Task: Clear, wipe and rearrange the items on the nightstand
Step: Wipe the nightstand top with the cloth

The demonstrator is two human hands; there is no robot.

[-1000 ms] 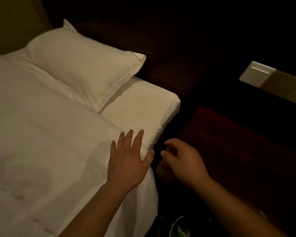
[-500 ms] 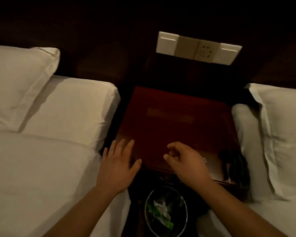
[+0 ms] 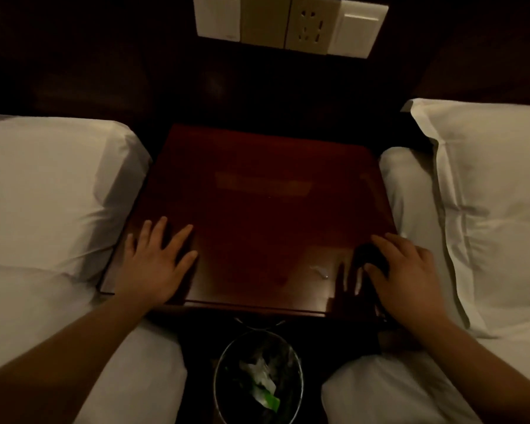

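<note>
Red-brown polished wood now fills the middle of the view. The worktop point(image 3: 266, 166) sits squarely ahead, where a second ago the left bed point(image 3: 43, 185) did. The left hand point(image 3: 156, 270), then flat on the sheet, now lies flat on the worktop's near corner with its fingers spread wide, just beside that bed. The right hand point(image 3: 407, 276), which hung loosely curled in the air, has come down on a dark item point(image 3: 366, 254) at the opposite near corner. Its fingers and thumb curl round the item, but the light is too dim to tell what it is. I judge the clearing starts with this item.

The worktop is glossy, with a faint pale reflection beyond the hands. A small pale scrap point(image 3: 318, 270) lies between the hands, nearer the right one. A bin point(image 3: 217, 377) holding waste stands below, between the wrists.
</note>
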